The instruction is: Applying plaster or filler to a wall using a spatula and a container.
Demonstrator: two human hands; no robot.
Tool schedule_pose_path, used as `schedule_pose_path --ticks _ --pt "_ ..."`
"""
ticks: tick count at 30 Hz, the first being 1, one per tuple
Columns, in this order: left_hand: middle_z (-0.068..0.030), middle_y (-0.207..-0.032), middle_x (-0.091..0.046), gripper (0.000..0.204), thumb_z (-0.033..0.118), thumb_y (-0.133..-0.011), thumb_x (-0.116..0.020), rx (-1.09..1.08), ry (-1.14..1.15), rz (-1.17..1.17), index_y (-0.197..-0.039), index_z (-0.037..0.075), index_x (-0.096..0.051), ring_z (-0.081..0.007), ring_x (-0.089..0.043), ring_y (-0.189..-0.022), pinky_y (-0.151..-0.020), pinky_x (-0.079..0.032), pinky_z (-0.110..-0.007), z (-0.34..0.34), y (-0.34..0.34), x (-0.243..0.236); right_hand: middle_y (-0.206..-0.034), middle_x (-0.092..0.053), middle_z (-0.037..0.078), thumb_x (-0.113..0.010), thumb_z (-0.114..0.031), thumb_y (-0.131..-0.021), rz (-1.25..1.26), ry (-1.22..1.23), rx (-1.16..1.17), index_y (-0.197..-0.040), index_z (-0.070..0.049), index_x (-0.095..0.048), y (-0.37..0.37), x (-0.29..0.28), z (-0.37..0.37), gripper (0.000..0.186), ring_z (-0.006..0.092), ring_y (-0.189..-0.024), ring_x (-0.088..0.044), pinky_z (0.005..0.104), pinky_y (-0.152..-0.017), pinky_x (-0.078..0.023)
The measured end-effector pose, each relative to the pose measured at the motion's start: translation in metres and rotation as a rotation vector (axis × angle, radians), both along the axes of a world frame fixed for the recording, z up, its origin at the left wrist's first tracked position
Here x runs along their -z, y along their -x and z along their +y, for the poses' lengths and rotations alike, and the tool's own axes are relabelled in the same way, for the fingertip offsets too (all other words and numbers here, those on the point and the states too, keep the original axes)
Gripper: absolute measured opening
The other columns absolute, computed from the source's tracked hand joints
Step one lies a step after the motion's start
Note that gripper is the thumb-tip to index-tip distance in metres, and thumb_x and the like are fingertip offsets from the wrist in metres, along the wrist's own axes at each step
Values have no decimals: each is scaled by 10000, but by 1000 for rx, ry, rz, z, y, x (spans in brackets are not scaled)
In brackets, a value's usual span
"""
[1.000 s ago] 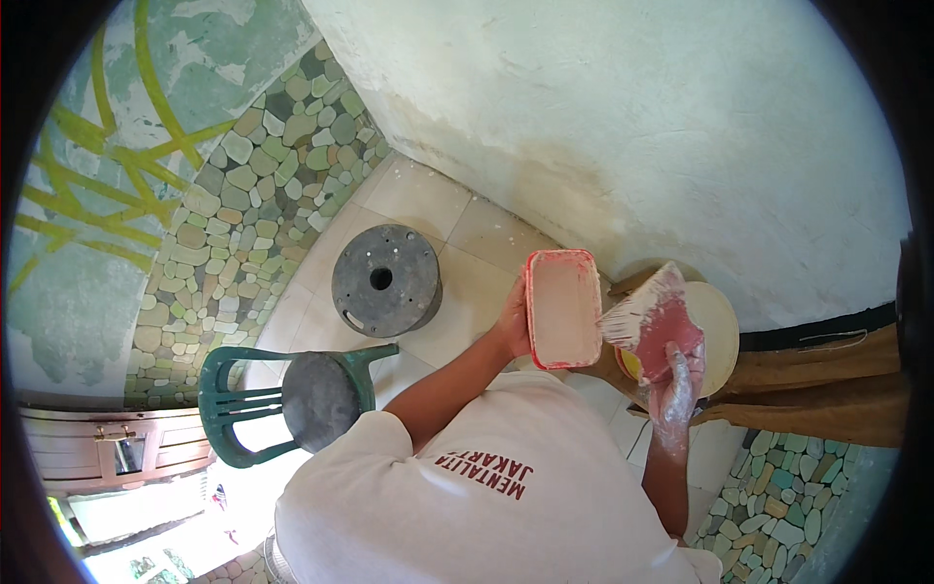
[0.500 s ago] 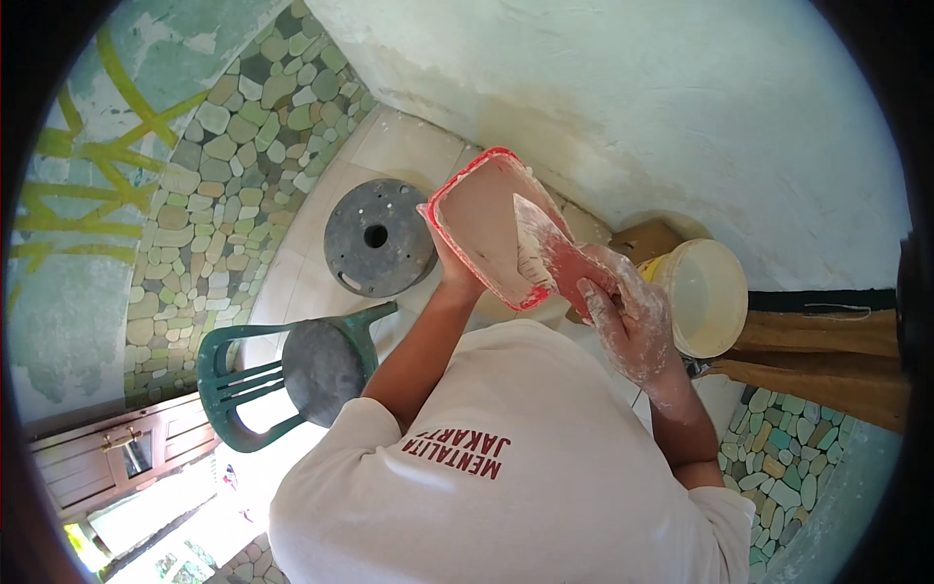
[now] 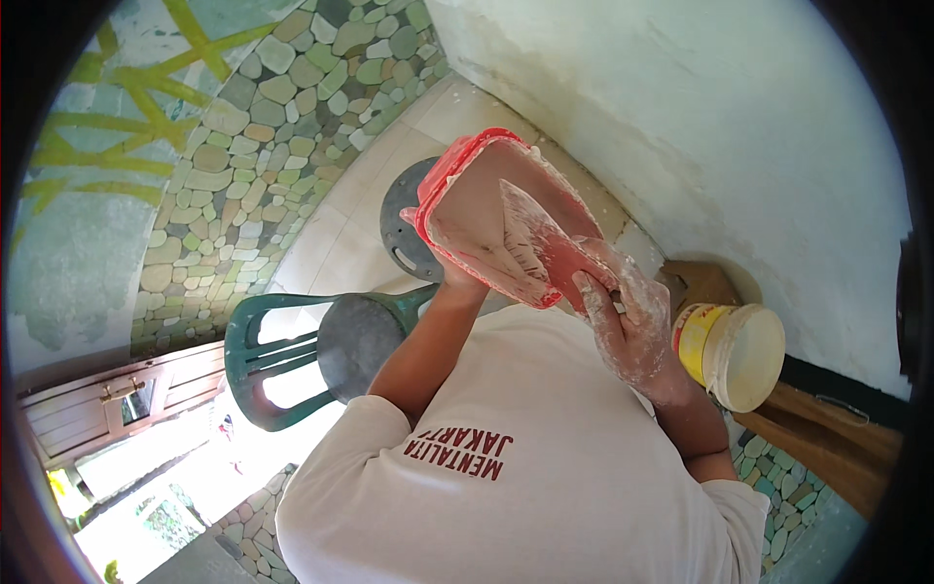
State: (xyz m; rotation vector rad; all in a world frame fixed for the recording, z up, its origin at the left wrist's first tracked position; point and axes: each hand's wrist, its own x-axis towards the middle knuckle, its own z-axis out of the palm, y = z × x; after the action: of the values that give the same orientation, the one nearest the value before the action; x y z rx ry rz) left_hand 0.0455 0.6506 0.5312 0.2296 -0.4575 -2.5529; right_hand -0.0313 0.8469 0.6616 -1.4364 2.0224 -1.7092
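My left hand [image 3: 455, 274] holds up a red rectangular tub [image 3: 438, 192] from its left side and beneath, most of its fingers hidden by the tub. Smooth greyish-pink paste [image 3: 470, 209] coats the inside, and dried smears crust the rim. My right hand [image 3: 637, 326], dusted white, is closed around a red putty knife [image 3: 561, 255]. The wide, paste-covered blade lies over the tub's near right part, its edge at the paste. Whether it presses on the tub's wall I cannot tell.
A green plastic chair [image 3: 258, 365] with a round dark seat piece [image 3: 360, 336] is at left. Beyond the tub lies a dark grey disc [image 3: 401, 229] with holes. At right, a yellow-and-white bucket [image 3: 751, 358] stands by a cardboard box [image 3: 702, 282] and a plastered wall [image 3: 681, 127].
The tub has tilted, showing more of its red outer side, and covers more of the grey disc. My view has turned, shifting the chair and bucket rightward. Both hands keep their hold.
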Motion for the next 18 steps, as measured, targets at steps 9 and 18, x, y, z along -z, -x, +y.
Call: schedule_pose_path --ticks 9,18 --pt "-88 -1334 -429 870 763 -816 -286 -178 9 -47 -1352 82 -366 -260 -402 -1219 -1045 -309 -414 -50 27 -18 -931 -604 85 -514 31 -905 -575 108 -76 -1227 31 -456 20 16 -68 327 70 -649 -539 190 -542 -432" --pt "-88 -1335 -423 859 741 -838 -278 -565 354 -300 -1359 62 -355 -251 -395 -1220 -1058 -272 -395 -84 115 -31 -973 -600 98 -524 -9 -908 -914 170 -204 -1203 11 -434 125 33 -131 309 102 -662 -576 224 -493 -459"
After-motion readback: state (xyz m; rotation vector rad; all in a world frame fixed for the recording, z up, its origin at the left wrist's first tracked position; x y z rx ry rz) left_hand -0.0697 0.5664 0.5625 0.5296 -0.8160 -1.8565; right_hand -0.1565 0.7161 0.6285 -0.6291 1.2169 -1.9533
